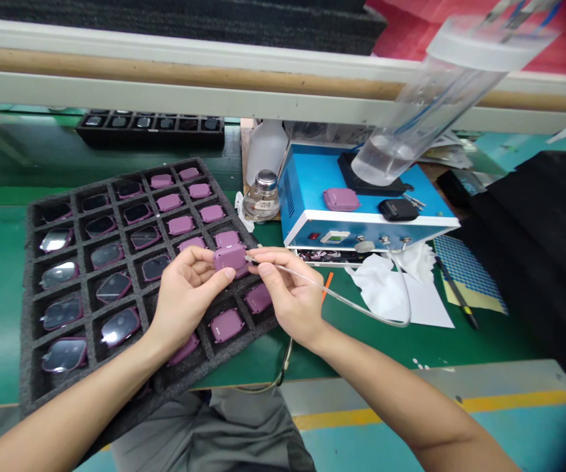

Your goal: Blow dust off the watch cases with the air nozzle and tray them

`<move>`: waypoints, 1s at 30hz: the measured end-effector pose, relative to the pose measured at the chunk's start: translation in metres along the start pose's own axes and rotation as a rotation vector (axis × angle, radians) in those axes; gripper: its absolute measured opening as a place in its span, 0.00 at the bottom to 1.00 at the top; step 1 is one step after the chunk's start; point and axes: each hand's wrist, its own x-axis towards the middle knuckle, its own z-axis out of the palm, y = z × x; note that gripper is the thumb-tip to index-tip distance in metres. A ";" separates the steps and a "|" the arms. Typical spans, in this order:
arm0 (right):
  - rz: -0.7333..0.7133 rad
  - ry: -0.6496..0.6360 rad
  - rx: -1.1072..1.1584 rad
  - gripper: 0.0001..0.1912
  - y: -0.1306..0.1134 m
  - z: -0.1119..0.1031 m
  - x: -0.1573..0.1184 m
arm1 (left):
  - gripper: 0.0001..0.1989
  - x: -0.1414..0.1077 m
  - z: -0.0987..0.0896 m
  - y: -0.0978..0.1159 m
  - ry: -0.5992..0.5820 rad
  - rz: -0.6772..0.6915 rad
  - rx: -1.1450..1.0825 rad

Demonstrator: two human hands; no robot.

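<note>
You've got 1 left hand (pixel 187 295), 1 right hand (pixel 287 295), 1 mauve rounded plastic case (pixel 230 259), 1 black foam grid tray (pixel 27 328), 1 blue metal bench box (pixel 302 196) w/ 1 more mauve case (pixel 342 199) + 1 black plastic case (pixel 399 210) on top, 1 thin clear tube (pixel 346 301), 1 silver-capped glass bottle (pixel 262 203).

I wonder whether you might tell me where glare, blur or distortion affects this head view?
In the head view, light glares off the glossy faces of the devices in the foam tray; the clear plastic cylinder at upper right looks soft; the rail appears bowed and tilted, while the left hand and right hand stay fairly sharp.
</note>
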 end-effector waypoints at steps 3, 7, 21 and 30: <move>0.001 0.001 -0.011 0.06 0.000 0.000 0.000 | 0.19 0.000 -0.001 0.001 -0.002 0.002 0.004; -0.005 0.000 -0.041 0.06 0.000 -0.001 0.002 | 0.19 0.001 -0.002 -0.001 -0.016 0.010 0.009; -0.034 0.059 -0.118 0.05 -0.003 -0.004 -0.013 | 0.19 -0.039 -0.067 0.046 0.066 0.363 0.791; 0.009 0.057 -0.143 0.08 0.001 -0.004 -0.015 | 0.13 -0.054 -0.093 0.002 0.048 0.422 1.271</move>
